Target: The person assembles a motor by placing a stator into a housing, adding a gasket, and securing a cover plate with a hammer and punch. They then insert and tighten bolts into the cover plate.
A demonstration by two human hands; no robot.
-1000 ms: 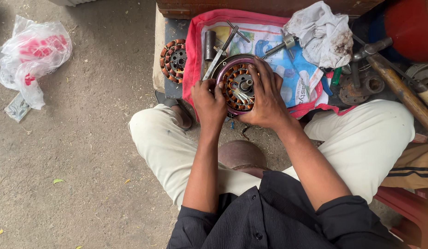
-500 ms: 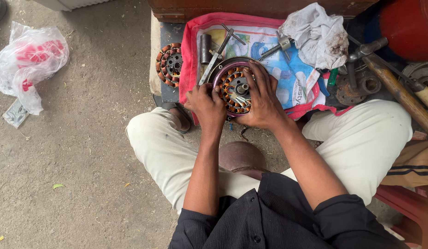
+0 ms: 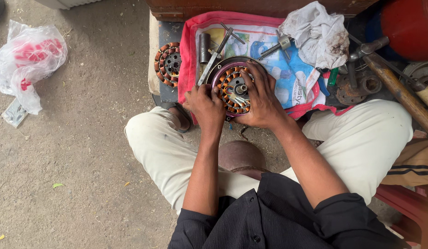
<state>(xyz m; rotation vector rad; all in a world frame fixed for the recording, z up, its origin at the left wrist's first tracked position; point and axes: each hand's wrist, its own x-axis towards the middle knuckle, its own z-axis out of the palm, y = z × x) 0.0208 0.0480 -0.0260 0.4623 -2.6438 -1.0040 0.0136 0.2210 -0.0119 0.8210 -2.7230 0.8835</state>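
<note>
A round fan motor (image 3: pixel 232 86) with copper windings in a purple shell rests on a red-edged printed cloth (image 3: pixel 287 69) in front of my knees. My left hand (image 3: pixel 205 105) grips its near-left rim. My right hand (image 3: pixel 262 99) wraps over its right side, fingers spread across the windings. A second copper-wound stator (image 3: pixel 168 64) lies to the left on a dark slab. A metal puller tool (image 3: pixel 215 56) leans against the motor's upper left edge.
A dark socket (image 3: pixel 204 47) and a threaded bolt tool (image 3: pixel 278 46) lie on the cloth. A stained white rag (image 3: pixel 319 34), a wooden-handled hammer (image 3: pixel 398 90) and rusty parts sit at the right. A plastic bag (image 3: pixel 27 57) lies on the ground at left.
Both hands stay on the motor; my right fingers have shifted slightly over the windings. The view has drifted a little.
</note>
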